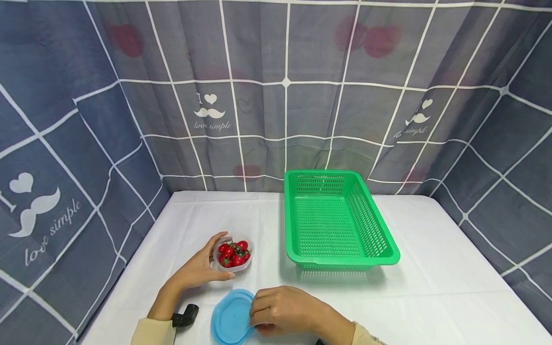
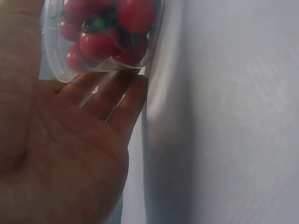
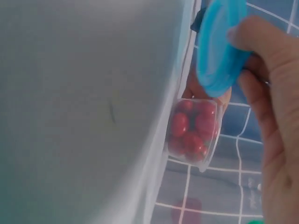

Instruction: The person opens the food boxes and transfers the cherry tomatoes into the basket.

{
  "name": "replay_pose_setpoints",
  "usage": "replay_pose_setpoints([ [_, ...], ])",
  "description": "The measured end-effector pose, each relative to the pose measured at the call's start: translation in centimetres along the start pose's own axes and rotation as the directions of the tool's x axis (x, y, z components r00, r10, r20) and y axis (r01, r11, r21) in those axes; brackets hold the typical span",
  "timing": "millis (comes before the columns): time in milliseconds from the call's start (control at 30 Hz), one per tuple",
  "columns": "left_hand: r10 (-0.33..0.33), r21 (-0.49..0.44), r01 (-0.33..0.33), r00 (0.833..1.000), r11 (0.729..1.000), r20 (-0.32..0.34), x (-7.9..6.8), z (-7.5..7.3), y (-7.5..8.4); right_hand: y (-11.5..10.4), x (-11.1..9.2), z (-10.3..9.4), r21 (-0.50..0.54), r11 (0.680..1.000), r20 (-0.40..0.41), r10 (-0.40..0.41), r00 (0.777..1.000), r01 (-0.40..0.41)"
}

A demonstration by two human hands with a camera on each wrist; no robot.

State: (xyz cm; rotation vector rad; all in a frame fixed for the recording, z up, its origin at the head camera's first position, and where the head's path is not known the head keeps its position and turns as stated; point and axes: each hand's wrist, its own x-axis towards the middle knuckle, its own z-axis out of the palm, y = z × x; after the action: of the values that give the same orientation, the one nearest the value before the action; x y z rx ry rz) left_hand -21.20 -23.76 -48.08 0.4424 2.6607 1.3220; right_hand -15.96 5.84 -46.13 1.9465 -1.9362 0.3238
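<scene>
Occupying hands (image 1: 286, 309): tub (image 1: 240, 269) left, lid (image 1: 233, 316) right

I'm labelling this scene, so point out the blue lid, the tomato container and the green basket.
Blue lid (image 1: 231, 316): head view, on its flat face.
Tomato container (image 2: 52, 53): left wrist view, on its clear rim.
Green basket (image 1: 323, 223): head view, on its perforated floor.

The tomatoes (image 1: 233, 252) are glossy red with green stems; their tub (image 1: 236, 235) is clear and colourless; the lid (image 1: 231, 316) is bright sky blue; the basket (image 1: 321, 227) is vivid green, patterned with rows of small perforations; the surface (image 1: 418, 263) is plain white; the curtain (image 1: 263, 110) is blue-grey, crossed by a white grid, with white hearts, moustaches and lettering, plus faint reddish round patches; the sleeves (image 1: 153, 331) are beige; the wrist strap (image 1: 185, 316) is black.
</scene>
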Motion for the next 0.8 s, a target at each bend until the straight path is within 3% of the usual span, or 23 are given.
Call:
replay_pose_setpoints([
  [467, -0.007, -0.011, 0.007, 1.000, 1.000, -0.009, 0.01, 0.09, -0.12, 0.08, -0.39, 0.43, 0.084, 0.993, 0.181, 0.062, 0.981, -0.079],
  [633, -0.014, -0.005, 0.014, 1.000, 1.000, -0.008, -0.05, 0.18, -0.04, 0.12, -0.51, 0.49, 0.148, 0.983, 0.191, 0.078, 0.979, -0.107],
  [800, -0.023, 0.002, 0.023, 1.000, 1.000, -0.006, -0.06, 0.17, -0.10, 0.34, -0.54, 0.56, 0.222, 0.967, 0.136, 0.095, 0.986, -0.124],
])
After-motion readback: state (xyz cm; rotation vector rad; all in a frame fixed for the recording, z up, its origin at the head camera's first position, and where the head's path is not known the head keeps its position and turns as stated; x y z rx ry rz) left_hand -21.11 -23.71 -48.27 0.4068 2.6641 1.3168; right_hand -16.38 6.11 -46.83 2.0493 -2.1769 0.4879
